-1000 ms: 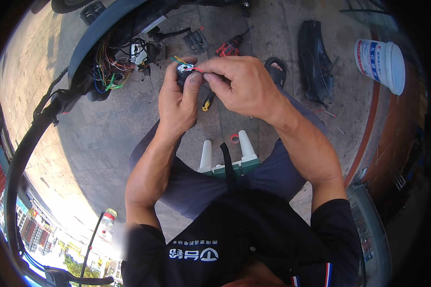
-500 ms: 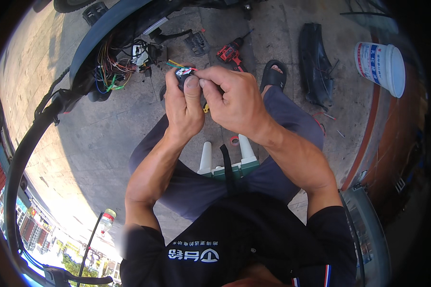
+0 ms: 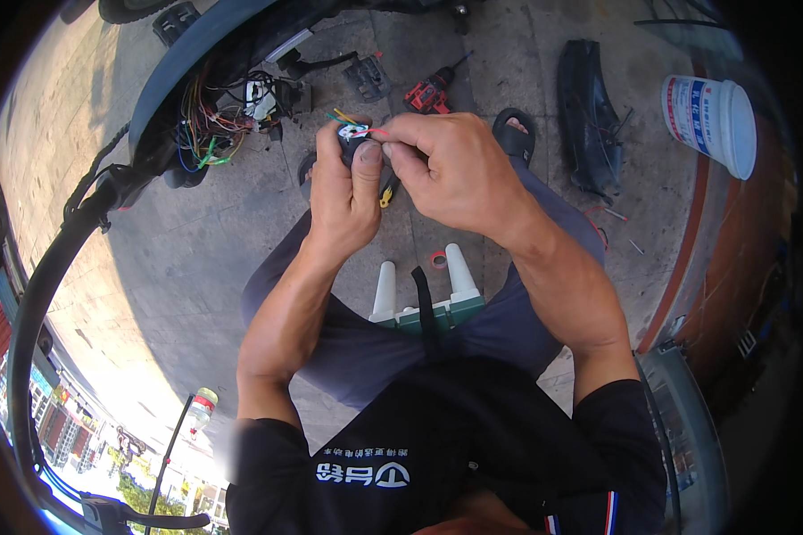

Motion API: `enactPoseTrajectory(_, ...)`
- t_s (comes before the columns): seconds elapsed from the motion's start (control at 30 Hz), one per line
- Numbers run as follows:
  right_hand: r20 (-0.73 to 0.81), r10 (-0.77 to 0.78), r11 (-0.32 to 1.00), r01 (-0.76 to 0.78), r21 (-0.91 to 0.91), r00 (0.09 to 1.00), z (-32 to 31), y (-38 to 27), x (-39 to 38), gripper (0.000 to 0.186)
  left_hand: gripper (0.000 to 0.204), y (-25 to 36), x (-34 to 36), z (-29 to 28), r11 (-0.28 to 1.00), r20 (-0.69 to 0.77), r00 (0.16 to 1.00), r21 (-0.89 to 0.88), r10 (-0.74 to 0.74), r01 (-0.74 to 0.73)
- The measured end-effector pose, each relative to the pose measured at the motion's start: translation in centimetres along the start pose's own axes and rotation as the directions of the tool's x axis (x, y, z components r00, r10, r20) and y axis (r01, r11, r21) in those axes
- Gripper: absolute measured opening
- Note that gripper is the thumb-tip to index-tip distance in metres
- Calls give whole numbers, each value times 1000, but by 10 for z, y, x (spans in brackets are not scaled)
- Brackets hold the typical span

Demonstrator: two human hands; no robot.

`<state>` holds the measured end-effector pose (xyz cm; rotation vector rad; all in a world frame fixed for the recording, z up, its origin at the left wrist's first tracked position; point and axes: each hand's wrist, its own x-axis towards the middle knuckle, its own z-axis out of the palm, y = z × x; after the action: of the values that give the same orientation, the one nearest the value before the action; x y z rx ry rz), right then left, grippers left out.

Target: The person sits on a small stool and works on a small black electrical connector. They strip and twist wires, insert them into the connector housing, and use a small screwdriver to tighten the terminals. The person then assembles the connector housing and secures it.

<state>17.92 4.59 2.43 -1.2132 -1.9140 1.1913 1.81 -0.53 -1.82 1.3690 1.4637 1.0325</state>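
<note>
My left hand (image 3: 343,201) is closed round a small black round part (image 3: 348,150) with a white inner face, thumb along its near side. Yellow and green wires (image 3: 346,118) stick out of its far end. A red wire (image 3: 377,132) runs from the part to my right hand (image 3: 459,178), whose thumb and forefinger pinch its end. Both hands are close together, raised over the ground in front of my knees. How the wire joins the part is too small to make out.
A bundle of loose coloured wires (image 3: 210,134) hangs from the black vehicle body at the upper left. A red-and-black drill (image 3: 428,95), a black pedal-like plate (image 3: 366,80), a black plastic cover (image 3: 589,116), a white bucket (image 3: 707,123) and a red tape roll (image 3: 438,259) lie around.
My right hand has shifted a little to the right, away from the left, and more of the red wire shows between them. The left hand has turned slightly, showing more of the part's white face.
</note>
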Motion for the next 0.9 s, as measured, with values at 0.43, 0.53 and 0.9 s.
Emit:
enactPoseTrajectory(0.43, -167, 171, 939, -110, 325, 971, 31, -6, -10, 9, 36, 11, -3, 4, 997, -90, 996, -72, -22, 15)
enactPoseTrajectory(0.53, -186, 227, 865, -110, 490, 956, 41, -7, -11, 10, 36, 13, -5, 4, 991, -72, 994, -107, -86, 78)
enactPoseTrajectory(0.9, -42, 234, 835, -178, 521, 971, 34, 2, -1, 20, 40, 12, 3, -3, 937, -44, 992, -335, -115, 94)
